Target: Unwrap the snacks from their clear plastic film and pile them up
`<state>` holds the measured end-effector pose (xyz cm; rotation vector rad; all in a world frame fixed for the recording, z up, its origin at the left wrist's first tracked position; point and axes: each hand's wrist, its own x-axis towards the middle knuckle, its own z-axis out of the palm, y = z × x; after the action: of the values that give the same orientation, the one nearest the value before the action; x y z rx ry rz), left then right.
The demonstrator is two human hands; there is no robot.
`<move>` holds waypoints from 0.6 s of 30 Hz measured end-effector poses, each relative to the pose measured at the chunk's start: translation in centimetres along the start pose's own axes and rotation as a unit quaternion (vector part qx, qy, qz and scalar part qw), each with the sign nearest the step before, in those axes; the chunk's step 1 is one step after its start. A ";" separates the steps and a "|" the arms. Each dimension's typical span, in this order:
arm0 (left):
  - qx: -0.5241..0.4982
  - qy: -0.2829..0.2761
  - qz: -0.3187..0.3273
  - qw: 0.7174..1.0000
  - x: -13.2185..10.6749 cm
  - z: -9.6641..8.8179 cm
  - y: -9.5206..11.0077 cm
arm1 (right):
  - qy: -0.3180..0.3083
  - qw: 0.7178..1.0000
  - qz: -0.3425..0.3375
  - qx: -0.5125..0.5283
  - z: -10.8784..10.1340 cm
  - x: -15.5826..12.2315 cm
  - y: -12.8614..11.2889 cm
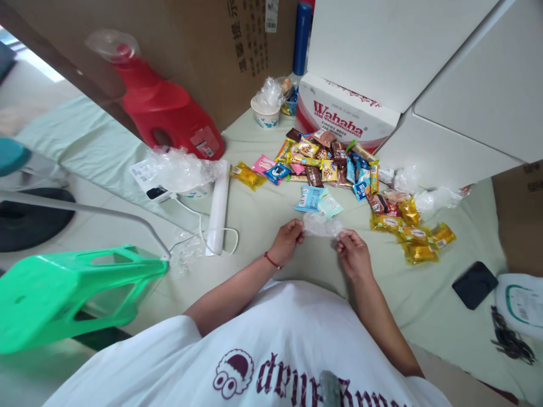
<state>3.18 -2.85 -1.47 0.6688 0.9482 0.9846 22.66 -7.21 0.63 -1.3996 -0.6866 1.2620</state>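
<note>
A clear plastic bag point(321, 225) is stretched between my two hands, low over the pale green cloth. My left hand point(289, 239) pinches its left edge, and a red cord circles that wrist. The right edge is gripped by the fingers of my right hand point(353, 252). Just beyond the bag lie a blue snack packet point(309, 199) and a pale green packet point(330, 204). Farther back is a heap of mixed wrapped snacks point(322, 161). Several yellow-wrapped snacks point(418, 234) lie to the right of my right hand.
Behind the snacks stands a Wahaha carton point(345, 113). At left are a red jug point(169, 107), a white power strip point(218, 209) with a cable, and a green stool point(80, 288). A paper cup point(266, 115) holds crumpled plastic. On the right lies a black phone-like object point(474, 285).
</note>
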 end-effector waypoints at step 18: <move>0.001 0.020 -0.040 0.999 -0.2 1.2 0.7 | -0.107 0.830 -0.369 -0.405 -1.0 0.0 -1.6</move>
<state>3.95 -2.79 -0.25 0.6108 1.0040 0.9301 24.01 -7.13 1.95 -1.3887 -1.8678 0.4809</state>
